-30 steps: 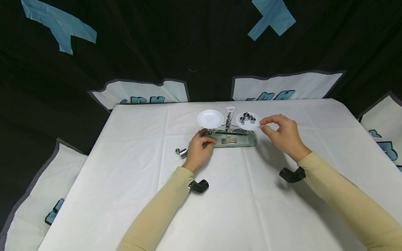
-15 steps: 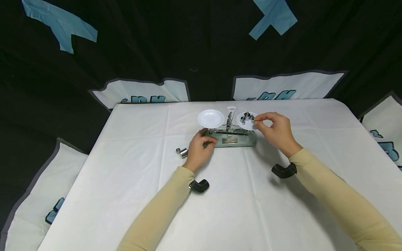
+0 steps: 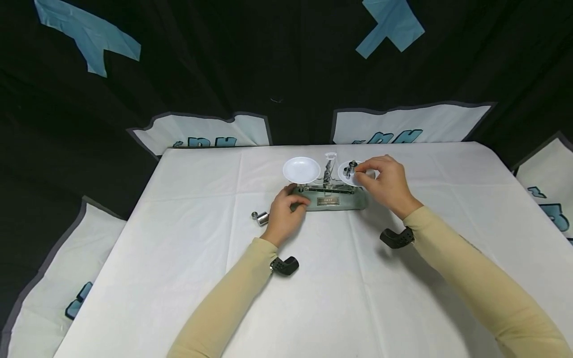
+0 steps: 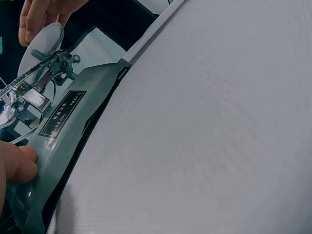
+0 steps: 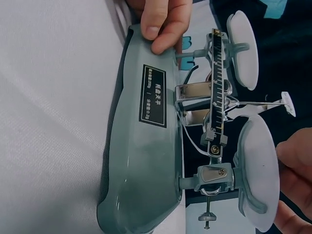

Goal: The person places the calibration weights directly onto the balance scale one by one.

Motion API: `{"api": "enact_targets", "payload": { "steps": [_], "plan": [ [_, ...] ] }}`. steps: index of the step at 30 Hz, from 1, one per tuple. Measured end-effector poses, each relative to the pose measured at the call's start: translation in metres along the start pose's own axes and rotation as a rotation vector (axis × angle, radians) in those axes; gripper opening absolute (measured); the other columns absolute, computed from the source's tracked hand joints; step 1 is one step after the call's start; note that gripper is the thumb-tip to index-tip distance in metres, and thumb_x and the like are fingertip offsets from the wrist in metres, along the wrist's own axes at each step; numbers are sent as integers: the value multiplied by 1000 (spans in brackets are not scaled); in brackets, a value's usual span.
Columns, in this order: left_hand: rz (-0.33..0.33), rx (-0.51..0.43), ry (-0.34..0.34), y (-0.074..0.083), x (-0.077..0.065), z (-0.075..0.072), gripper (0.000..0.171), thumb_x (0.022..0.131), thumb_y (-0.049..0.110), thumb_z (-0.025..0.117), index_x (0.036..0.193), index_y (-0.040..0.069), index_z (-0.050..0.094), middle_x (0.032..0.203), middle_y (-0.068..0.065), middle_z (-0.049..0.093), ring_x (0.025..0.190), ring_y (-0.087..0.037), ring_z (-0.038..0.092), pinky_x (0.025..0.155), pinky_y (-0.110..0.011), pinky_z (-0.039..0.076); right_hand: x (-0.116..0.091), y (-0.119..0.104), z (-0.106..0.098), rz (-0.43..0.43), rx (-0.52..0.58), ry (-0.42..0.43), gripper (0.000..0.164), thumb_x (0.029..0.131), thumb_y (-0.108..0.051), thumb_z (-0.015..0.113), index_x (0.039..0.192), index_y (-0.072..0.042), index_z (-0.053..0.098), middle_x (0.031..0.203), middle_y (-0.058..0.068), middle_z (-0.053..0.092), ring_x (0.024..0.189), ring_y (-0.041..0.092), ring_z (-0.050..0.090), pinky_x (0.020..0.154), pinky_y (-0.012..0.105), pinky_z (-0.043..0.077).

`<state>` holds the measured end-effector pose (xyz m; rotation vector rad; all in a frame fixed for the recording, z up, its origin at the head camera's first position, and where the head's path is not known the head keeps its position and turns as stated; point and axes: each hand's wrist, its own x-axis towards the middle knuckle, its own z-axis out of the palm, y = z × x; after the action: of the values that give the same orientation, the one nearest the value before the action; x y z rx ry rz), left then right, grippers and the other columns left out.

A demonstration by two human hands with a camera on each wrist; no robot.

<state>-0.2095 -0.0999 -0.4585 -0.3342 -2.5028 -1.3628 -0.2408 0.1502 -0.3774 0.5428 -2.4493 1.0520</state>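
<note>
A pan balance with a grey-green base [image 3: 346, 201] and two white pans stands toward the table's far side. My left hand [image 3: 284, 214] grips the left end of its base, the thumb in front, as the right wrist view also shows the left hand [image 5: 163, 22]. Over the right pan [image 3: 343, 178], my right hand [image 3: 387, 181] pinches with thumb and forefinger at a small metal weight, which the fingertips mostly hide. Beside those fingertips several metal weights [image 3: 352, 164] stand on that pan. The left pan [image 3: 301, 170] holds nothing.
Left of my left wrist, a metal cylinder weight [image 3: 262, 219] and a smaller weight [image 3: 254, 215] lie on the white tablecloth [image 3: 192, 238]. A black curtain [image 3: 300, 74] hangs behind the table's far edge.
My right hand has moved left, from the right pan's rim in over the pan to the weights. The left hand has stayed on the base.
</note>
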Motion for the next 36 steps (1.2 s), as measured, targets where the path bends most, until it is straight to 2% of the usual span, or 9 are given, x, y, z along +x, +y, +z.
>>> {"api": "enact_targets", "payload": {
  "steps": [4,10,21,36],
  "plan": [
    [3,8,2,0,0,0,18,85,4,63,93,2,79,144,-23,58,139,-41,52,120,-51,39,2,0,2,-27,-41,-24,9,85,1,73,92,4,78,97,23,76,99,39,66,122,60,31],
    [6,15,3,0,0,0,18,85,4,63,93,3,79,144,-23,58,138,-40,53,119,-51,40,3,0,3,-48,-79,-65,8,86,1,71,90,3,78,93,21,76,100,38,68,124,66,23],
    [10,7,7,1,-1,-1,18,85,3,63,92,3,79,143,-24,58,138,-41,52,119,-52,39,8,1,4,-51,-128,-134,9,85,-1,71,88,0,79,91,19,77,100,38,68,123,69,22],
    [-8,7,-5,1,-1,-1,18,85,3,63,94,2,79,147,-23,56,141,-39,50,121,-51,37,11,1,2,-33,-106,-114,14,84,2,66,90,1,79,94,21,77,103,39,69,124,67,23]
  ]
}}
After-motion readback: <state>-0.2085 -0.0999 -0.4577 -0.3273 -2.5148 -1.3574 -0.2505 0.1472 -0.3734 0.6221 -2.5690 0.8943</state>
